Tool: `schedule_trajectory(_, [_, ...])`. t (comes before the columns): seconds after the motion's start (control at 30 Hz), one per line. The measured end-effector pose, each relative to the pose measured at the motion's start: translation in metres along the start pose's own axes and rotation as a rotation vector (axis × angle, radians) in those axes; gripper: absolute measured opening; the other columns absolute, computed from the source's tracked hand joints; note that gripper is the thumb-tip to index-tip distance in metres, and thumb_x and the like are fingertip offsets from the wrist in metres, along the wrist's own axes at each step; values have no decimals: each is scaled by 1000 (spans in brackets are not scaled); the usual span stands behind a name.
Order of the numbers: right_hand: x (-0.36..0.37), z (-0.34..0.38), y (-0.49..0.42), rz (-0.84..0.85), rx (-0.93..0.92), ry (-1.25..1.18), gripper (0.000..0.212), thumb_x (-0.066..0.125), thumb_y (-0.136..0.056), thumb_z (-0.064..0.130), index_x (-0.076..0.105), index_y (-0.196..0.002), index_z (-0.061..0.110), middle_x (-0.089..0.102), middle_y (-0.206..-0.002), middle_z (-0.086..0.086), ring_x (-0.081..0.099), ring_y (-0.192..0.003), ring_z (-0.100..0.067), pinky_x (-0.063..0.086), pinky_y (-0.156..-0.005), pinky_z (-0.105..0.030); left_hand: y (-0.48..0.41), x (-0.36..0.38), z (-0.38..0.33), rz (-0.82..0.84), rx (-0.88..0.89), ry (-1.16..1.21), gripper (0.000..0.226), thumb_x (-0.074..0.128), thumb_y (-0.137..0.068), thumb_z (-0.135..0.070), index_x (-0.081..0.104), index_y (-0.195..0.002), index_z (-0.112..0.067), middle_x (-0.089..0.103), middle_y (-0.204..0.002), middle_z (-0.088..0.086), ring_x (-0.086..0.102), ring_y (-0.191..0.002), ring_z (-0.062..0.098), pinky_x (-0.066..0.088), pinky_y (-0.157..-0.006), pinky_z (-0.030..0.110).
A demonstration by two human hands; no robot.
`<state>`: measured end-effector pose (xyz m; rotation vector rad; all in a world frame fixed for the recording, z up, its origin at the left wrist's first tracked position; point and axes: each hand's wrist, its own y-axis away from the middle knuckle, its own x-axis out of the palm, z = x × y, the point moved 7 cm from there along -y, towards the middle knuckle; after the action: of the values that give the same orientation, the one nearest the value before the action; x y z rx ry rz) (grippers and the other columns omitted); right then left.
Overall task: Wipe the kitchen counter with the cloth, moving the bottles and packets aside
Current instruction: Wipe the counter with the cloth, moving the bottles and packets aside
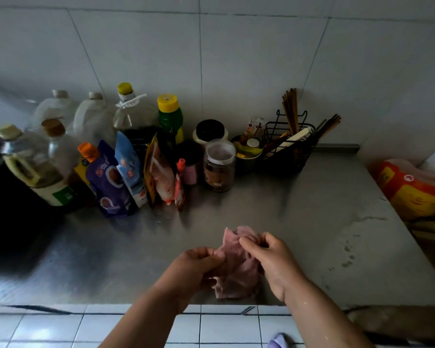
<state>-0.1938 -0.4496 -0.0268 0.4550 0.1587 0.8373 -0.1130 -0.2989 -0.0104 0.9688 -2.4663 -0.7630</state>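
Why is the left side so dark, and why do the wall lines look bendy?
In the head view the light is dim and fades leftward, so the counter goes almost black there; the wide lens curves the tile lines on the wall and tilts the bottles; the left hand and right hand, pinching the pink cloth, look a little blurry.

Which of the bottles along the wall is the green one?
The green bottle with the wide yellow cap, at the right end of the row, next to the black-lidded jar. The other bottles are clear or dark.
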Motion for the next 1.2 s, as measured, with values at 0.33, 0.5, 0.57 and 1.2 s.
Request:
schedule_trajectory(0.33, [-37,63,1,-15,-265,537,29,76,-78,29,54,-76,10,50,-65,5,43,-61,-8,36,-58,-23,-10,-6,-60,-207,233,-81,33,59,-88,-33,62,-91,-1,61,-78,15,54,-75,25,46,-76,42])
schedule_trajectory(0.5, [-50,99,4,-22,-339,290,20,71,-83,23,53,-75,19,49,-65,6,44,-63,-7,38,-62,-25,-3,13,-98,-179,375,-46,16,54,-93,-21,62,-92,-7,56,-81,13,52,-77,24,46,-76,41])
schedule_trajectory(0.57, [-57,109,5,-41,-340,195,19,72,-82,26,55,-75,20,54,-69,3,49,-66,-10,41,-63,-30,-2,19,-109,-167,414,-38,14,54,-93,-19,62,-94,-8,57,-83,11,53,-78,22,47,-77,40])
schedule_trajectory(1.2, [-63,-34,-59,-41,-196,1445,61,16,-85,63,17,-145,49,4,-161,10,-2,-148,-32,-1,-112,-60,-38,43,-35,-214,44,-353,8,58,-90,-18,66,-89,-18,72,-98,12,68,-88,23,50,-76,34])
